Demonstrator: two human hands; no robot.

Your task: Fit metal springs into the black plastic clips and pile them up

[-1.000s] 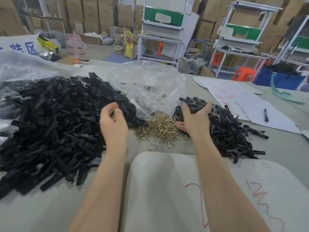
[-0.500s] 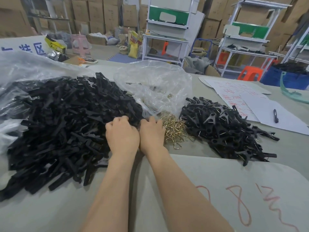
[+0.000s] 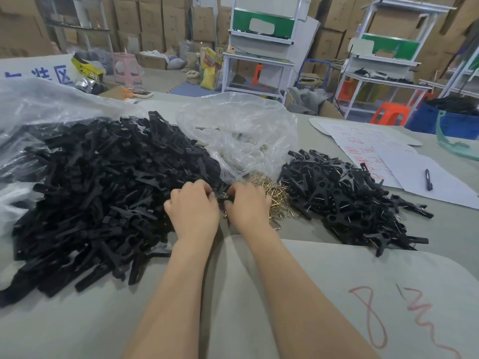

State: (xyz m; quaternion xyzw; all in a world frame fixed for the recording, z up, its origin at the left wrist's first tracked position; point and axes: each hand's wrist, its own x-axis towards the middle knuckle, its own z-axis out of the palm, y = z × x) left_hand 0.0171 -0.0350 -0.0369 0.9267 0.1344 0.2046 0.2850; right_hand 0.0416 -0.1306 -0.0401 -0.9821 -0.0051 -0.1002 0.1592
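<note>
Both hands have drawn together since a second ago. Across the surface (image 3: pixel 64 320) lie the big heap of loose clips (image 3: pixel 98 193) at left, the finished pile (image 3: pixel 344 200) at right, the springs (image 3: pixel 276 194) between. The left hand (image 3: pixel 193 211) and right hand (image 3: pixel 247 207) both curl round one black clip (image 3: pixel 223 200), seemingly mid-fitting; next it wants pressing home and tossing right. Their grip hides whether any spring is seated.

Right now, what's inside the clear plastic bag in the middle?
Gold springs spill out of the clear plastic bag, and a few show through its film. Crumpled plastic hides anything deeper.
</note>
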